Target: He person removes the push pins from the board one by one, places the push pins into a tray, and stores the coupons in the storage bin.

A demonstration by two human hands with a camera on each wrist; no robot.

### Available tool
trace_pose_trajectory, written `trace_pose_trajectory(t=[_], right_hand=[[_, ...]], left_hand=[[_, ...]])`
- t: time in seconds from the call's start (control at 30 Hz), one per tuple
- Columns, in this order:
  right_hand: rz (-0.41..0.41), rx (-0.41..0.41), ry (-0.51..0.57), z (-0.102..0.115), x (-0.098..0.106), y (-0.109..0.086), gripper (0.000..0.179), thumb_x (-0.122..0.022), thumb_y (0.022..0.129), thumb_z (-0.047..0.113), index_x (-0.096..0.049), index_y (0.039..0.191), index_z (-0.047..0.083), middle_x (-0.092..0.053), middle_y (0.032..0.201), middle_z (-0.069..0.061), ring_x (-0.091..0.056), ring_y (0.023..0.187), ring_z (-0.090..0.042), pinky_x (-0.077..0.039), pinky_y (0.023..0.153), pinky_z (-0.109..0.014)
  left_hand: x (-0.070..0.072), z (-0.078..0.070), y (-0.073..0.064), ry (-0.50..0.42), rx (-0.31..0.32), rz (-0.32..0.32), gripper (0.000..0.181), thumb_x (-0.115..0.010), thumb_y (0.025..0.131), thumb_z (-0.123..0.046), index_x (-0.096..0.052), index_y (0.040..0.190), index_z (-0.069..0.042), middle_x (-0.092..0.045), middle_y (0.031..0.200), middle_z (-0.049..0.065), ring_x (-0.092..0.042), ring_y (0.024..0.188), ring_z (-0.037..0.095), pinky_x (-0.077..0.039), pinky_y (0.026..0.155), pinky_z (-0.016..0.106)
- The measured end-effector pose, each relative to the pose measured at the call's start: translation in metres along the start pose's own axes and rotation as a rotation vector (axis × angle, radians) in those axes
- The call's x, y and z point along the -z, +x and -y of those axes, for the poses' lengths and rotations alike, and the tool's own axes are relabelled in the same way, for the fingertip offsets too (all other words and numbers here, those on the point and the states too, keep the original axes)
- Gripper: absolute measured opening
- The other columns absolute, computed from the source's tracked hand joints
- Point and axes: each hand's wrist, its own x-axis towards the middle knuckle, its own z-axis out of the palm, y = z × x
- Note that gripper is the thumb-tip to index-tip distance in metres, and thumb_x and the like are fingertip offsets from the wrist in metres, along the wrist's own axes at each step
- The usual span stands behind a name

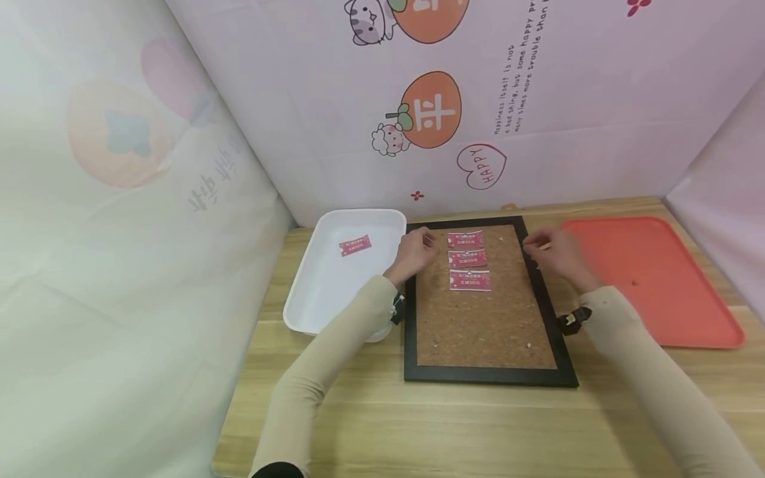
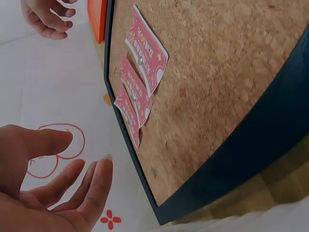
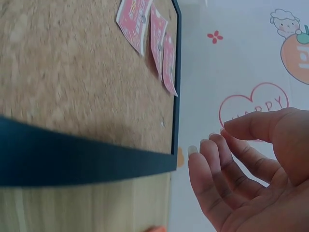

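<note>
Three pink coupons (image 1: pixel 469 280) hang one above another on the framed cork board (image 1: pixel 484 325), each with a small pin at its upper edge. My left hand (image 1: pixel 416 251) hovers over the board's upper left edge, fingers loosely bent with a gap to the thumb. At the upper right edge is my right hand (image 1: pixel 556 251). In the right wrist view, the thumb and index fingertips of that right hand (image 3: pixel 256 164) come close together, and nothing shows between them. Another pink coupon (image 1: pixel 355 245) lies in the white tray (image 1: pixel 307 292) to the left.
A red tray (image 1: pixel 675 285) sits right of the board, with a small dark item (image 1: pixel 635 283) in it. Small pins (image 1: pixel 528 345) stick in the board's lower corners. The wooden table (image 1: pixel 478 431) runs in front, and a printed cloth (image 1: pixel 335 133) backs the space.
</note>
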Motion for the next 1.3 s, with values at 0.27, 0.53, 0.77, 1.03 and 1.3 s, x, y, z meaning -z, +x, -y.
trace_pose_trajectory(t=[0.27,0.53,0.77,1.03,1.3], right_hand=[[-0.011,0.035,0.024,0.014,-0.018,0.002,0.032,-0.062,0.102,0.016,-0.067,0.119,-0.009,-0.068,0.112,-0.032,-0.069,0.087,-0.028,-0.052,0.064,-0.022],[0.044,-0.027,0.013,0.013,-0.042,0.007,0.033,-0.059,0.103,0.019,-0.067,0.123,-0.006,-0.067,0.119,-0.032,-0.066,0.104,-0.041,-0.053,0.073,-0.032],[0.123,-0.067,0.095,0.017,-0.058,0.007,0.037,-0.058,0.104,0.020,-0.064,0.128,-0.007,-0.068,0.121,-0.032,-0.069,0.106,-0.040,-0.059,0.083,-0.039],[0.153,-0.089,0.199,0.020,-0.079,0.008,0.034,-0.058,0.105,0.016,-0.063,0.127,-0.010,-0.071,0.113,-0.032,-0.077,0.088,-0.031,-0.061,0.067,-0.029],[0.123,-0.017,0.177,0.018,-0.092,0.011,0.027,-0.060,0.103,0.009,-0.067,0.119,-0.011,-0.072,0.104,-0.030,-0.077,0.086,-0.032,-0.065,0.070,-0.032]], left_hand=[[-0.012,0.000,0.001,0.006,0.052,0.054,0.037,-0.069,0.099,-0.018,-0.065,0.131,-0.001,-0.072,0.123,0.014,-0.069,0.114,0.027,-0.060,0.096,0.039],[-0.024,0.005,-0.001,-0.048,0.092,0.090,0.035,-0.068,0.099,-0.020,-0.065,0.129,-0.002,-0.071,0.121,0.015,-0.069,0.111,0.028,-0.061,0.092,0.039],[-0.027,0.008,-0.002,-0.037,0.064,0.109,0.034,-0.070,0.097,-0.018,-0.066,0.127,-0.002,-0.069,0.122,0.014,-0.068,0.112,0.026,-0.061,0.090,0.034],[-0.036,0.010,-0.001,-0.047,0.043,0.127,0.029,-0.071,0.097,-0.016,-0.067,0.121,0.001,-0.064,0.123,0.016,-0.066,0.112,0.028,-0.059,0.090,0.033],[-0.040,0.009,-0.001,-0.104,0.087,0.162,0.032,-0.068,0.099,-0.016,-0.068,0.125,0.002,-0.074,0.117,0.017,-0.071,0.106,0.028,-0.061,0.084,0.033]])
